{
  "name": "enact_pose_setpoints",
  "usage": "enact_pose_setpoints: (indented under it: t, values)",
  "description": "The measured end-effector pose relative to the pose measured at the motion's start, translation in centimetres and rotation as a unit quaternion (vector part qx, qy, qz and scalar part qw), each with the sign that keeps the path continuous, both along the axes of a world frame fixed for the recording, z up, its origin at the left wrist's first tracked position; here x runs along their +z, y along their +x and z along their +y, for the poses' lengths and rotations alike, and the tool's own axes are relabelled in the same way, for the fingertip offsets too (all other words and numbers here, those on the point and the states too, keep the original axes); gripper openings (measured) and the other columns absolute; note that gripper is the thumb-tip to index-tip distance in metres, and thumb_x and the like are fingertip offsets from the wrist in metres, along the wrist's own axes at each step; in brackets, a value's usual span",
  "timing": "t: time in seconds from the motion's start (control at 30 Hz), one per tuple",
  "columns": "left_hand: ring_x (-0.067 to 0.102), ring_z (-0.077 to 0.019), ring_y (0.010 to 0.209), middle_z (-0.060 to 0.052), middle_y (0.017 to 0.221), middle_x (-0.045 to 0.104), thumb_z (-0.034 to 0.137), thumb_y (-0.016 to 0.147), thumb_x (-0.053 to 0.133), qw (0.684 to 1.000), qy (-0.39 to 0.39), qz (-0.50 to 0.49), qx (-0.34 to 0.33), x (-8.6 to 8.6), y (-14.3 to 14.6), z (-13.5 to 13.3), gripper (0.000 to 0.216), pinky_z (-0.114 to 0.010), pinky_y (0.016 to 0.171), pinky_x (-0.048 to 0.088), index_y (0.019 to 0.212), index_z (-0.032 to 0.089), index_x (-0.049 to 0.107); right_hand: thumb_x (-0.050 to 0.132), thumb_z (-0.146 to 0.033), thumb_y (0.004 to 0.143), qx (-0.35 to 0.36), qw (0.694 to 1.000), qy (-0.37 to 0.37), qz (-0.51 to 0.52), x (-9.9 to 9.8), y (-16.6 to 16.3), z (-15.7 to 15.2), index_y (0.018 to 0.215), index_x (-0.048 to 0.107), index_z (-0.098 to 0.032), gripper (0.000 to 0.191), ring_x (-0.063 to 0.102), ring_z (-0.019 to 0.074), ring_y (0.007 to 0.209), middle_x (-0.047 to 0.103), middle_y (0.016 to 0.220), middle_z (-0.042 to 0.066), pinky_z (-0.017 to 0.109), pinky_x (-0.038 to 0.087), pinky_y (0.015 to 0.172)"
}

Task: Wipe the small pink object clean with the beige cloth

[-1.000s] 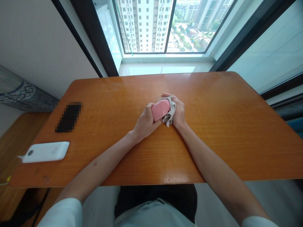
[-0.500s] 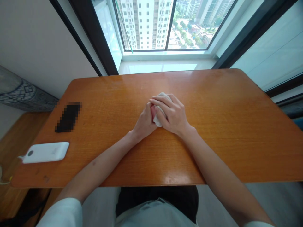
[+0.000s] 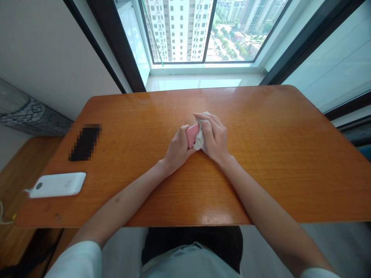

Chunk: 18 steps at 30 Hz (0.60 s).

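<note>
Pink case (image 3: 191, 135) shows again beside right hand (image 3: 213, 137).

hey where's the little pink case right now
In the head view the pink case is at mid-table, held in the left hand, with the right hand pressing a pale cloth against its right side.

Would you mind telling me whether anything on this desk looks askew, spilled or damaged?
Nothing stands out. The left hand holds a pink case while the right hand presses a pale cloth against it; the white device lies flat on the wooden table.
</note>
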State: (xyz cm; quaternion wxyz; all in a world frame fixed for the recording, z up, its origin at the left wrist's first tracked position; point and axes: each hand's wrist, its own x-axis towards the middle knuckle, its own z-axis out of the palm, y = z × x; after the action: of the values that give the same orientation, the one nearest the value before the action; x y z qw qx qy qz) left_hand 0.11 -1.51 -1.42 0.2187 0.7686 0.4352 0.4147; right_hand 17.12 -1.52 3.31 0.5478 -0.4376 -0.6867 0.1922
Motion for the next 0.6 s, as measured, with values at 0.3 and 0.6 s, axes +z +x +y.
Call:
enact_pose_setpoints:
  t: [0.3, 0.6]
  values:
    - [0.071, -0.0318, 0.129, -0.016, 0.142, 0.069, 0.043, 0.102, 0.072, 1.000, 0.002, 0.013, 0.010, 0.8, 0.8, 0.0, 0.056, -0.052, 0.108, 0.061, 0.145, 0.024, 0.041, 0.042, -0.053, 0.115, 0.003, 0.999, -0.035, 0.039, -1.2, 0.9, 1.8, 0.130, 0.082, -0.027, 0.050, 0.075, 0.0289, 0.128, 0.084, 0.135, 0.008, 0.051, 0.057, 0.117]
    - [0.072, -0.0320, 0.121, -0.016, 0.138, 0.070, 0.039, 0.101, 0.072, 0.999, -0.009, 0.031, 0.030, 0.2, 0.3, -0.4, 0.055, -0.051, 0.105, 0.061, 0.144, 0.023, 0.042, 0.047, -0.048, 0.114, 0.008, 0.999, 0.016, -0.045, 0.2, 0.3, 0.2, 0.136, 0.079, -0.026, 0.045, 0.071, 0.0319, 0.134, 0.081, 0.142, 0.009, 0.056, 0.052, 0.122]
